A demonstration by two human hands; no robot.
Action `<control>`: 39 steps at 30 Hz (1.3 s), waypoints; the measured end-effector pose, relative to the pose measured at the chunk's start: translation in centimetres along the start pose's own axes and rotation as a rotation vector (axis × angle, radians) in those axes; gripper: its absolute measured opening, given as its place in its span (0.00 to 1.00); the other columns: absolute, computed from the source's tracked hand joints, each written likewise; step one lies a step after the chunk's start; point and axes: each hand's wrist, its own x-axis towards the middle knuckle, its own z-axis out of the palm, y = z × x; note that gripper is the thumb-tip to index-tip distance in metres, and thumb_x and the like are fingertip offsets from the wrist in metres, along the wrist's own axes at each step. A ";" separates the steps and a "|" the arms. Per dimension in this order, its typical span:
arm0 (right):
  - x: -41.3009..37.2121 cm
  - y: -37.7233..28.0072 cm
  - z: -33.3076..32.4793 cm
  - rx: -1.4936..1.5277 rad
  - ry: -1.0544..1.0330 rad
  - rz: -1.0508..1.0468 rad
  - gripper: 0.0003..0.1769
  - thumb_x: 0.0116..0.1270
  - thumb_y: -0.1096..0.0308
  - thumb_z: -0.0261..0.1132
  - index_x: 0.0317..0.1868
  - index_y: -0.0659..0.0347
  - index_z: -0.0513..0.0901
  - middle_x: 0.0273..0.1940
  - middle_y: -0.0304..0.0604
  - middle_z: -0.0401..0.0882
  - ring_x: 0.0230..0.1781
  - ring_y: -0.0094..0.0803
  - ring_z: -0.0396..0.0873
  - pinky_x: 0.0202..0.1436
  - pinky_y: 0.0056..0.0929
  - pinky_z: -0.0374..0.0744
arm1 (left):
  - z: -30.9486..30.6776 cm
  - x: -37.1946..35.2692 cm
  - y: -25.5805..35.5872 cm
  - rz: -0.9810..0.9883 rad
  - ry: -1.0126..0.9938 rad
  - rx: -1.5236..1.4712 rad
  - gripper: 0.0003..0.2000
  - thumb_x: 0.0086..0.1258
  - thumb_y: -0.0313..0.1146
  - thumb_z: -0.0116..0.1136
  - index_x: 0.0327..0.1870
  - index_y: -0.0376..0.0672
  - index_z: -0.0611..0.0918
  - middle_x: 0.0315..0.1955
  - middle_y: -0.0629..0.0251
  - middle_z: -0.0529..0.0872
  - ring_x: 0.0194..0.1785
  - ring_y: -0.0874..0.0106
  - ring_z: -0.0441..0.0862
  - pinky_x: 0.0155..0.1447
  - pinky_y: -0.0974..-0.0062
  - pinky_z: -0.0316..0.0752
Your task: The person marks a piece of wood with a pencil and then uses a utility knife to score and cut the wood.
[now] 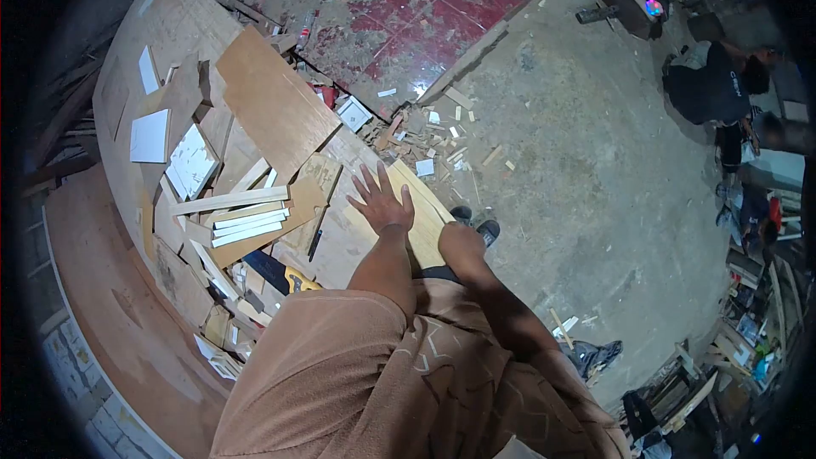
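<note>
Fingers spread, my left hand (pixel 382 202) lies flat on a pale wooden board (pixel 412 191) at the right edge of the wooden worktop. My right hand (pixel 461 248) is closed at the board's outer edge; what it holds, if anything, is hidden. Left of my left hand a black pen-like tool (pixel 317 236) rests on the wood. A handsaw with a yellow handle (pixel 299 280) lies close to my shirt. Further left, a stack of narrow white-faced strips (pixel 248 228) sits on a brown piece of board.
A large brown panel (pixel 276 102) and white-faced offcuts (pixel 150 136) cover the worktop's far left. Wood scraps (pixel 425 166) litter the concrete floor beyond the board. A person (pixel 710 85) crouches at the upper right. Piled wood and a dark bag (pixel 595 357) are at lower right.
</note>
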 end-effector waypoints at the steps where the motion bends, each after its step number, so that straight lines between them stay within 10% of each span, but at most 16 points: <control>1: -0.6 0.8 0.4 0.012 0.013 -0.022 0.10 0.63 0.70 0.58 0.33 0.63 0.86 0.35 0.54 0.86 0.35 0.48 0.87 0.33 0.43 0.84 | 0.2 -0.1 -0.2 0.008 0.026 -0.009 0.38 0.68 0.54 0.47 0.78 0.54 0.52 0.78 0.54 0.43 0.80 0.48 0.38 0.74 0.34 0.34; 8: -9.6 4.0 -4.1 0.014 0.409 -0.294 0.04 0.55 0.70 0.59 0.27 0.59 0.80 0.24 0.47 0.80 0.24 0.48 0.82 0.27 0.46 0.80 | 0.3 -0.2 0.0 0.020 0.032 0.025 0.39 0.68 0.55 0.46 0.78 0.53 0.51 0.78 0.54 0.43 0.79 0.47 0.38 0.74 0.33 0.34; 13: 0.4 0.6 0.2 -0.022 -0.087 0.055 0.08 0.60 0.69 0.57 0.29 0.58 0.83 0.32 0.50 0.85 0.32 0.48 0.86 0.31 0.46 0.82 | 0.3 0.0 0.0 0.006 0.011 0.055 0.39 0.68 0.55 0.46 0.78 0.52 0.52 0.78 0.53 0.42 0.79 0.47 0.38 0.73 0.33 0.34; 19: -2.2 1.5 -0.4 0.079 -0.014 0.025 0.09 0.61 0.68 0.58 0.29 0.60 0.83 0.31 0.52 0.85 0.33 0.49 0.86 0.33 0.45 0.83 | 0.2 -0.1 0.1 -0.001 -0.008 0.024 0.39 0.68 0.56 0.46 0.78 0.53 0.52 0.78 0.54 0.42 0.79 0.47 0.38 0.74 0.33 0.34; 21: -6.3 3.7 -2.5 0.021 0.141 -0.340 0.08 0.59 0.67 0.60 0.29 0.62 0.83 0.28 0.51 0.83 0.30 0.49 0.85 0.34 0.45 0.83 | 0.0 0.0 0.1 -0.010 -0.030 0.036 0.39 0.69 0.56 0.46 0.78 0.53 0.51 0.78 0.54 0.42 0.79 0.47 0.37 0.74 0.33 0.33; 30: 4.0 0.7 3.4 0.010 -0.050 0.023 0.06 0.58 0.69 0.60 0.28 0.61 0.81 0.30 0.51 0.82 0.28 0.47 0.83 0.28 0.46 0.79 | -0.1 0.1 0.0 -0.015 -0.043 0.018 0.38 0.70 0.57 0.44 0.78 0.54 0.51 0.79 0.55 0.40 0.80 0.48 0.36 0.74 0.34 0.31; 39: -6.8 3.7 -5.2 0.005 0.056 -0.232 0.07 0.57 0.66 0.61 0.28 0.60 0.82 0.26 0.50 0.81 0.27 0.49 0.83 0.29 0.47 0.80 | 0.1 0.0 -0.1 -0.003 -0.005 0.015 0.39 0.68 0.56 0.46 0.78 0.54 0.52 0.78 0.55 0.44 0.80 0.48 0.37 0.74 0.34 0.32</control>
